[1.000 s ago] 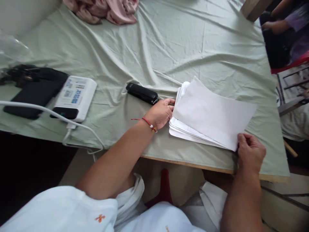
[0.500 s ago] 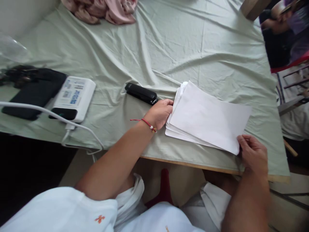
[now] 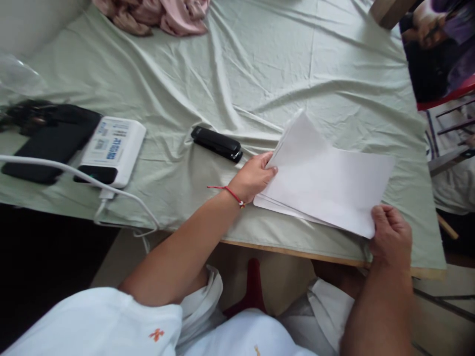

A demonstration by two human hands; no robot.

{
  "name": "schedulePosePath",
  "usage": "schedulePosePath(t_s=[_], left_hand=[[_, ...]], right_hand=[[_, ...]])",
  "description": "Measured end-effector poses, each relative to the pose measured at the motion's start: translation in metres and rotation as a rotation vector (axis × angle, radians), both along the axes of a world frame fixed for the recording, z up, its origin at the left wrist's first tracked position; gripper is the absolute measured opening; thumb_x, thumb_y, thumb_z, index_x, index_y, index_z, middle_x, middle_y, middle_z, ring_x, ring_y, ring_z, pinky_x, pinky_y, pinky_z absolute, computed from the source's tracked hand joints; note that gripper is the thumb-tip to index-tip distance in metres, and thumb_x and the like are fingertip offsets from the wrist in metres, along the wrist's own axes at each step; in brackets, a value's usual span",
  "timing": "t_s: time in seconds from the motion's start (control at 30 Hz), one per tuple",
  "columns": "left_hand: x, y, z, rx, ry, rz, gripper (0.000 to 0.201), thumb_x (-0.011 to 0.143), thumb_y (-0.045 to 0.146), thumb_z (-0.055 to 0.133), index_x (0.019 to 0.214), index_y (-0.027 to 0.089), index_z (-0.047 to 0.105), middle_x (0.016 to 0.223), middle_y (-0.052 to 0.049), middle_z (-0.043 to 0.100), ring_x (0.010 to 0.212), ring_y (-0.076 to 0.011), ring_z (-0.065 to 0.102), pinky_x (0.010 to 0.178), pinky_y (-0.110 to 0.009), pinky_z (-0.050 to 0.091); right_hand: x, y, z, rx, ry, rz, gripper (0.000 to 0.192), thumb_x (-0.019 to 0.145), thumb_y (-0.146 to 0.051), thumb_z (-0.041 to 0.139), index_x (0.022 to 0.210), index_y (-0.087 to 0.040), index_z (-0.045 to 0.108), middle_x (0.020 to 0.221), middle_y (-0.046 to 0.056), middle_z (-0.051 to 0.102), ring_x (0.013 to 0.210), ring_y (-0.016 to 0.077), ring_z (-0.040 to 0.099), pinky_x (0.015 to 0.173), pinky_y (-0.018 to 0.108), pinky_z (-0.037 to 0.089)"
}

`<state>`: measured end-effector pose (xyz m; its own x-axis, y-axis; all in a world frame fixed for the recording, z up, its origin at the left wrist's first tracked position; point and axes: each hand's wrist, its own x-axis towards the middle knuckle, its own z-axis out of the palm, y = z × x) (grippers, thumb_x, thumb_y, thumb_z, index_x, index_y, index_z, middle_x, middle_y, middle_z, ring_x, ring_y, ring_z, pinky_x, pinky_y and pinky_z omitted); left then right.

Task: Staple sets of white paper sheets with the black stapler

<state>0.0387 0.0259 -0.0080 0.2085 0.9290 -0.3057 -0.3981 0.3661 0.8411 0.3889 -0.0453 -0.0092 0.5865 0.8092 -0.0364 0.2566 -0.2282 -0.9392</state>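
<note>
Raised since the earlier frame, the left end of the white papers (image 3: 326, 183) was pinched by the left hand (image 3: 256, 177), while the near right corner was grasped by the right hand (image 3: 392, 232), apparently for steadiness, at the green cloth's (image 3: 297, 64) near right side. A black stapler (image 3: 217, 143) was left nearby, presumably within reach.

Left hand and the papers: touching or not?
Touching. The head view shows the left hand gripping the papers at their left edge, its thumb lying on top of them.
</note>
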Motion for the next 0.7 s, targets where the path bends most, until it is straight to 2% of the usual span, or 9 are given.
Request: schedulePosePath(t_s=[0.1, 0.17, 0.27, 0.33, 0.4, 0.5, 0.6, 0.7], left_hand=[[-0.007, -0.001, 0.007, 0.053, -0.133, -0.103, 0.027, 0.080, 0.009, 0.086, 0.104, 0.019, 0.081, 0.105, -0.005, 0.083, 0.112, -0.0260, 0.076, 0.103, -0.036, 0.057], [-0.011, -0.001, 0.010, 0.113, -0.172, -0.134, 0.030, 0.076, 0.014, 0.093, 0.103, 0.020, 0.082, 0.107, -0.005, 0.084, 0.111, -0.0254, 0.076, 0.100, -0.034, 0.058], [-0.015, -0.002, 0.013, 0.201, -0.157, -0.101, 0.023, 0.076, 0.014, 0.090, 0.098, 0.020, 0.083, 0.102, -0.003, 0.084, 0.108, -0.0222, 0.076, 0.098, -0.031, 0.056], [-0.016, -0.002, 0.014, 0.224, -0.133, -0.077, 0.020, 0.077, 0.011, 0.085, 0.094, 0.021, 0.083, 0.097, -0.002, 0.083, 0.107, -0.0214, 0.075, 0.099, -0.030, 0.056], [-0.017, -0.001, 0.015, 0.223, -0.115, -0.074, 0.021, 0.076, 0.009, 0.084, 0.093, 0.021, 0.083, 0.095, -0.002, 0.082, 0.110, -0.0228, 0.075, 0.101, -0.032, 0.056], [-0.024, 0.000, 0.020, 0.211, -0.097, -0.054, 0.026, 0.070, 0.005, 0.085, 0.092, 0.021, 0.082, 0.095, -0.003, 0.081, 0.116, -0.0266, 0.075, 0.104, -0.035, 0.057], [-0.036, 0.002, 0.026, 0.237, -0.038, -0.025, 0.024, 0.069, 0.005, 0.087, 0.087, 0.020, 0.080, 0.092, -0.004, 0.079, 0.114, -0.0279, 0.075, 0.103, -0.037, 0.058], [-0.047, 0.004, 0.028, 0.373, 0.164, -0.172, 0.017, 0.073, 0.011, 0.089, 0.088, 0.018, 0.082, 0.094, -0.005, 0.078, 0.105, -0.0258, 0.073, 0.100, -0.035, 0.057]], right_hand=[[-0.001, 0.004, 0.002, 0.065, 0.211, -0.063, 0.071, 0.046, -0.050, 0.106, 0.101, -0.020, 0.073, 0.073, -0.005, 0.066, 0.058, 0.0093, 0.054, 0.053, 0.021, 0.043], [-0.003, 0.004, 0.006, 0.056, 0.322, -0.023, 0.082, 0.040, -0.042, 0.109, 0.112, -0.022, 0.076, 0.078, -0.005, 0.071, 0.059, 0.0101, 0.059, 0.056, 0.022, 0.049], [-0.008, 0.004, 0.009, 0.004, 0.418, 0.082, 0.076, 0.038, -0.033, 0.111, 0.105, -0.021, 0.078, 0.093, 0.001, 0.080, 0.071, 0.0120, 0.068, 0.066, 0.023, 0.058], [-0.012, 0.003, 0.009, -0.019, 0.418, 0.099, 0.066, 0.039, -0.034, 0.111, 0.095, -0.020, 0.078, 0.096, 0.002, 0.082, 0.076, 0.0132, 0.071, 0.069, 0.024, 0.060], [-0.015, 0.003, 0.006, -0.009, 0.397, 0.059, 0.060, 0.037, -0.035, 0.110, 0.085, -0.021, 0.077, 0.088, 0.001, 0.081, 0.075, 0.0137, 0.070, 0.069, 0.025, 0.061], [-0.017, 0.002, 0.002, 0.083, 0.348, 0.026, 0.050, 0.035, -0.028, 0.108, 0.072, -0.025, 0.074, 0.080, -0.002, 0.078, 0.074, 0.0159, 0.070, 0.069, 0.029, 0.064], [-0.016, -0.002, 0.000, 0.147, 0.274, 0.097, 0.045, 0.038, -0.024, 0.104, 0.074, -0.029, 0.077, 0.086, -0.002, 0.079, 0.082, 0.0183, 0.071, 0.078, 0.034, 0.066], [-0.013, -0.005, 0.001, 0.059, 0.126, 0.130, 0.048, 0.042, -0.023, 0.105, 0.083, -0.026, 0.079, 0.095, 0.000, 0.080, 0.097, 0.0216, 0.074, 0.087, 0.035, 0.066]])
